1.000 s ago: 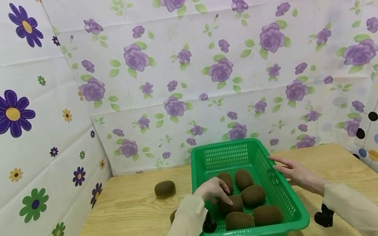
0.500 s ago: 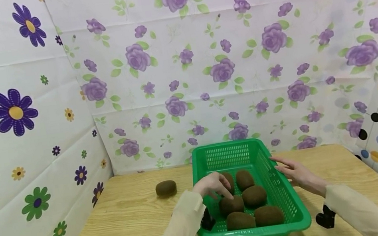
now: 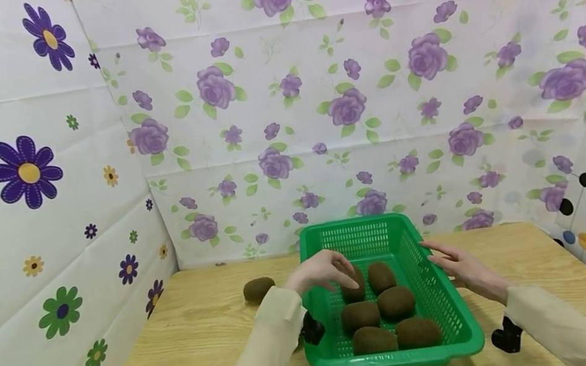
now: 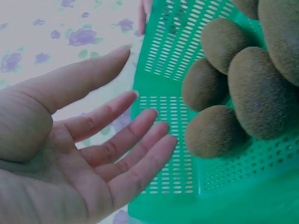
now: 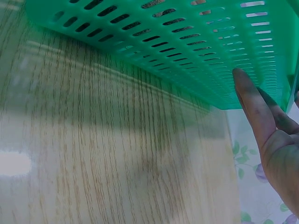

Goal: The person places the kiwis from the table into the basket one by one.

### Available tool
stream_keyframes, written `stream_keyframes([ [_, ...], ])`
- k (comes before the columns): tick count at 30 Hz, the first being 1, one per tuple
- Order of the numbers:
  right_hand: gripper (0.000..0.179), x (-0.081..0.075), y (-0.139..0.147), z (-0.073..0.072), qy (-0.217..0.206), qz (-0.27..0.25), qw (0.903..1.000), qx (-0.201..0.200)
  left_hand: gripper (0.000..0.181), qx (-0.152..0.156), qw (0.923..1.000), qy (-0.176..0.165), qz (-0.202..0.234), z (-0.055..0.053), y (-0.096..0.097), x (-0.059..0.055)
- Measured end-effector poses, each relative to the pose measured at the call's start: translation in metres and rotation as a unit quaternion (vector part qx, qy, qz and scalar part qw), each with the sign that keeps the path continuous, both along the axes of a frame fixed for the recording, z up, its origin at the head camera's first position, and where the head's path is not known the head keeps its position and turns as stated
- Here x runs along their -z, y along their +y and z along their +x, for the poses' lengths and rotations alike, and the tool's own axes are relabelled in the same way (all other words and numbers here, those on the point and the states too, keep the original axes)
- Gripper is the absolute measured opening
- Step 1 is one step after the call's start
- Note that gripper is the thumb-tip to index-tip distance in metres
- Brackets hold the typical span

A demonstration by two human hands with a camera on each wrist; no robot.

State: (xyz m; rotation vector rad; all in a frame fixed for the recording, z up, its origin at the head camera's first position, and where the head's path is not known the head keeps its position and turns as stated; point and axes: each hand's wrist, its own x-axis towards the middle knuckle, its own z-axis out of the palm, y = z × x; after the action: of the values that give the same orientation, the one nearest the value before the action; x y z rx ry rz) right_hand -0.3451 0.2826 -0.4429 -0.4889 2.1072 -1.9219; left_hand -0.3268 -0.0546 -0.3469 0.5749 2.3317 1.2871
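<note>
Several brown fuzzy kiwis (image 3: 397, 303) lie in a green plastic basket (image 3: 452, 317). Above its left side, my left hand (image 3: 321, 271) hangs with fingers spread and slightly bent, holding nothing. The left wrist view shows this left hand (image 4: 103, 140) with its palm bare, apart from the kiwis (image 4: 215, 130). My right hand (image 3: 465, 268) touches the basket's right wall near the rim with extended fingers. In the right wrist view, the right thumb (image 5: 254, 105) lies straight along the perforated outer wall (image 5: 187, 42).
One loose kiwi (image 3: 258, 290) lies on the wooden table (image 3: 198, 346) left of the basket. My left sleeve (image 3: 265, 343) covers part of the table there. Flower-printed cloth (image 3: 272, 117) hangs behind, with more patterned sheets on both sides.
My left hand has lifted off the kiwi at the basket's middle left and moved up and back, uncovering that kiwi. The right hand stays at the basket's side.
</note>
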Motion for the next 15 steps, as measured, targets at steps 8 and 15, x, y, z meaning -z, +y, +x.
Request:
stream_keyframes([
  [8, 0.056, 0.000, -0.001, 0.001, -0.005, 0.012, 0.9999, 0.001, 0.026, 0.005, 0.9986, 0.029, 0.045, -0.002, -0.018, -0.005],
  [15, 0.055, -0.001, -0.001, 0.001, -0.004, 0.000, 1.0000, -0.003, 0.027, 0.001, 0.9950, 0.058, 0.081, 0.001, -0.037, -0.008],
])
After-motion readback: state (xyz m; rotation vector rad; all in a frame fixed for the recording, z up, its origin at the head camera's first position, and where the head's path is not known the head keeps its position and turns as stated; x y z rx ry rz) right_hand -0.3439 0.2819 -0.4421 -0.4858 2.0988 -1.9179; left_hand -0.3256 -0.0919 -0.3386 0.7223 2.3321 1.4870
